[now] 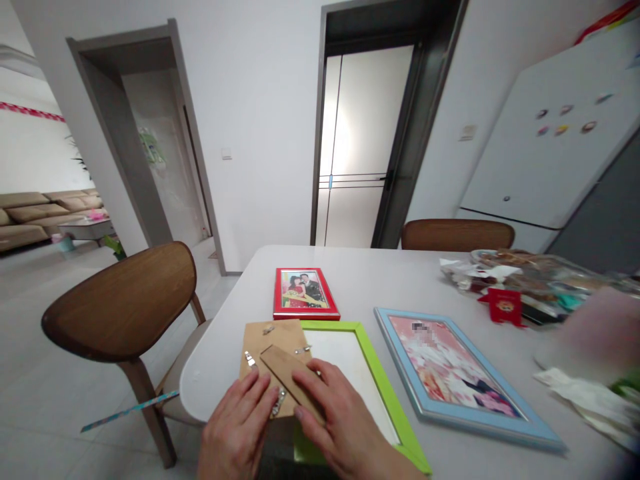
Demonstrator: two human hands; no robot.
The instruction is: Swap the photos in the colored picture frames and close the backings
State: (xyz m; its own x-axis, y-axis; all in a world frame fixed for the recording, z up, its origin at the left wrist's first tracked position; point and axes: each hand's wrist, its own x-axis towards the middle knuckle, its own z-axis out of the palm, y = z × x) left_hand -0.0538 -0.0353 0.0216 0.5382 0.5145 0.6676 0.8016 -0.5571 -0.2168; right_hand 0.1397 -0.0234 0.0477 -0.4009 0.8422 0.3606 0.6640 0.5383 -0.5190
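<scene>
A brown picture-frame backing board (pixel 257 333) with metal clips and a hinged stand (pixel 290 373) overlaps the left part of a green picture frame (pixel 367 347). My left hand (pixel 237 420) grips the board's lower left corner, its fingers bent over the top beside a metal clip; the thumb is hidden. My right hand (pixel 337 413) is closed round the lower part of the stand, with the thumb on one side and the fingers on the other. A white sheet (pixel 345 360) shows inside the green frame. The frame's left side is mostly covered.
Beyond the board lies a red-framed photo (pixel 305 293). A larger blue-framed picture (pixel 460 367) is to the right. Bagged items (pixel 540 270), a red packet (pixel 505 307) and tissues (pixel 580 393) crowd the right side. A wooden chair (pixel 125 300) stands at left.
</scene>
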